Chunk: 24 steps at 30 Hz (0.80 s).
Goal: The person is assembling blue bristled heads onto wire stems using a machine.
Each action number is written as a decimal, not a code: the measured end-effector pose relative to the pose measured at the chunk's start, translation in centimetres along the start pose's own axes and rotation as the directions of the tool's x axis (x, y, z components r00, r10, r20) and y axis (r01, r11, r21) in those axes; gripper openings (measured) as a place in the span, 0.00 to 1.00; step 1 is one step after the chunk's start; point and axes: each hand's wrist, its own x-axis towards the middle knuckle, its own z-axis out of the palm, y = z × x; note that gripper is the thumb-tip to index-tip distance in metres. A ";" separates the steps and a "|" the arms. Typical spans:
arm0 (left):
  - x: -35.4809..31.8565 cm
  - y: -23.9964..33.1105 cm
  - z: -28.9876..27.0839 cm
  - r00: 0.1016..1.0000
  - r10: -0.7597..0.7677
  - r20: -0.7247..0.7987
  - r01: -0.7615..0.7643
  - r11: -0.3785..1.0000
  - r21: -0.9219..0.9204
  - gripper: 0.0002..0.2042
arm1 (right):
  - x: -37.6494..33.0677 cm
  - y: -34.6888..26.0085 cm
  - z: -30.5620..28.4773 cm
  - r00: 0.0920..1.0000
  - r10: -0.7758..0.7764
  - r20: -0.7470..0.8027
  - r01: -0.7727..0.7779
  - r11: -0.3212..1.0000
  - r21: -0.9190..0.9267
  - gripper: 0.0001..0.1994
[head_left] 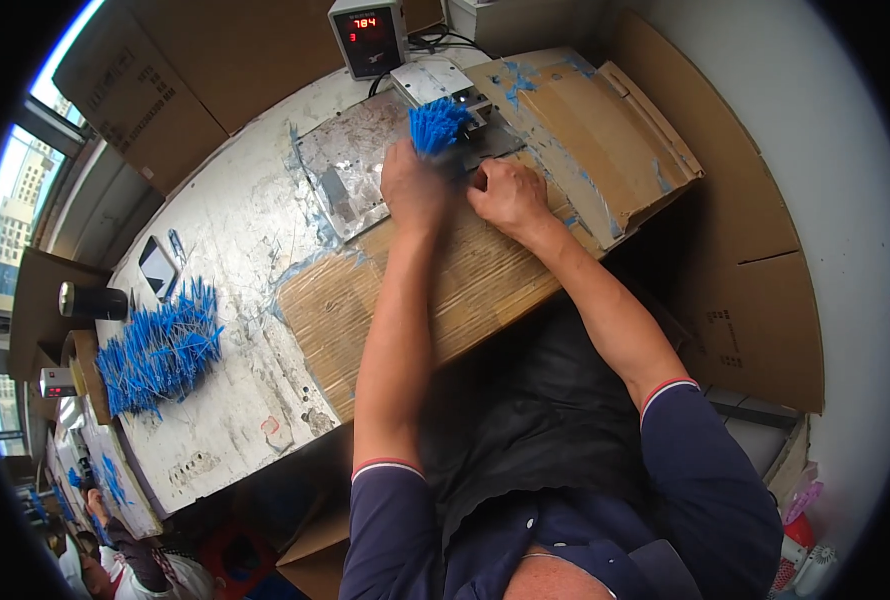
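My left hand [412,190], partly smeared by motion, is closed around the lower end of a bundle of thin blue pieces [437,125]. Their blue ends fan out above my fingers, over a metal plate [343,165]. To the right, my right hand [510,195] has its fingers curled together in a pinch beside the front of a small metal fixture [433,82]. Whatever sits between those fingertips is too small or hidden to tell. A brown cardboard sheet [365,300] lies under both forearms.
A box with a red digital display [368,38] stands behind the fixture. On the left of the white table lie a large pile of blue pieces [160,350], a phone [157,268] and a dark cylinder [93,301]. A taped cardboard box [605,130] flanks the right. Another person [135,560] works at lower left.
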 end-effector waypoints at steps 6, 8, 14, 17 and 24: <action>-0.1 -0.7 0.5 0.999 0.047 0.014 -0.048 0.998 0.050 0.09 | 0.8 1.4 1.2 0.984 0.174 -0.046 -0.164 0.970 0.179 0.08; -0.2 -0.8 0.6 0.998 0.059 -0.006 -0.059 0.998 0.034 0.09 | 1.5 1.5 1.2 0.977 0.209 -0.047 -0.196 0.960 0.199 0.08; 0.0 -0.8 0.4 0.995 -0.043 -0.085 0.046 0.999 0.029 0.09 | 3.3 1.4 1.3 0.962 0.271 -0.033 -0.252 0.930 0.269 0.08; 0.1 1.0 -0.4 0.983 -0.055 -0.174 0.040 0.995 -0.089 0.09 | 4.1 1.8 1.1 0.954 0.298 -0.028 -0.278 0.918 0.284 0.08; 0.3 0.8 -1.0 0.982 -0.068 -0.175 0.054 0.995 -0.083 0.09 | 4.4 0.9 1.3 0.945 0.327 -0.002 -0.313 0.906 0.285 0.08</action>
